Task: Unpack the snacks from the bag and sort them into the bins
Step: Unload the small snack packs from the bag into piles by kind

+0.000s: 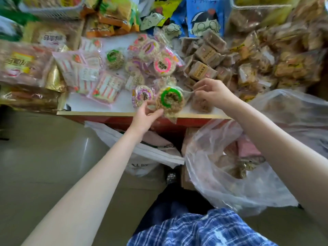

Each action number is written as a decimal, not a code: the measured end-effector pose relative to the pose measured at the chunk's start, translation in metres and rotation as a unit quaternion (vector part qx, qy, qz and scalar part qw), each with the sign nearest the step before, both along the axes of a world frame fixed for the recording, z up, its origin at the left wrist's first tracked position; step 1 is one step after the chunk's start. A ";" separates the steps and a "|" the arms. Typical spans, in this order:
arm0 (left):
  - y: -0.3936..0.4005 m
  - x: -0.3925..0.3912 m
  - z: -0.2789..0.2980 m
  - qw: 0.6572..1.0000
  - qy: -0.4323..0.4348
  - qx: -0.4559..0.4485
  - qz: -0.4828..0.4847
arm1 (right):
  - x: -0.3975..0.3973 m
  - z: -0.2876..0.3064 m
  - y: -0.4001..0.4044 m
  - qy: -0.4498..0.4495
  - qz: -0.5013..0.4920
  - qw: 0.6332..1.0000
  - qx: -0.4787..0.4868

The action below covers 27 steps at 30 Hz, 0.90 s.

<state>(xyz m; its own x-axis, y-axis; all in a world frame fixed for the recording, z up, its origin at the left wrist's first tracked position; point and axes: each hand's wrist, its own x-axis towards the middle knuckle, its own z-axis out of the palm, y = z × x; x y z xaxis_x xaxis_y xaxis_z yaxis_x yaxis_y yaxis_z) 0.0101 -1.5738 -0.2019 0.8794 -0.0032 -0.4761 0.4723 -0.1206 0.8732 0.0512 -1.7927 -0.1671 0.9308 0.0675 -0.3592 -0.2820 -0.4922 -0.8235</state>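
My left hand point(145, 112) pinches the lower edge of a round green-ringed snack cake point(170, 100) in clear wrap, at the table's front edge. Beside it on the left lies a purple-ringed cake point(142, 95). My right hand point(211, 93) pinches the clear wrapper of a brown snack pack point(201, 104) just right of the green cake. A clear plastic bag point(221, 167) with several brown packs inside hangs open below the table, under my right forearm.
The table point(106, 113) is crowded: pink-ringed round cakes point(164, 65), pink striped packs point(85, 71), brown square packs point(204, 68), fried snacks point(284, 64) at right, bread bags point(21, 64) at left. A white basket point(53, 9) stands at back left. A white bag point(147, 151) lies on the floor.
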 end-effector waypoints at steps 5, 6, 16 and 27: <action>0.085 0.035 -0.002 0.972 0.009 -0.004 0.233 | 0.025 0.004 0.052 0.016 0.064 0.997 -0.033; 0.096 0.040 -0.003 0.970 0.004 -0.001 0.241 | 0.031 0.003 0.064 0.013 0.074 0.997 -0.037; 0.091 0.075 -0.003 0.987 0.016 -0.076 0.138 | 0.080 -0.005 0.145 0.023 0.058 0.992 0.107; 0.067 0.085 -0.029 0.916 -0.045 0.362 -0.164 | 0.084 -0.027 0.138 -0.113 0.194 0.924 -0.310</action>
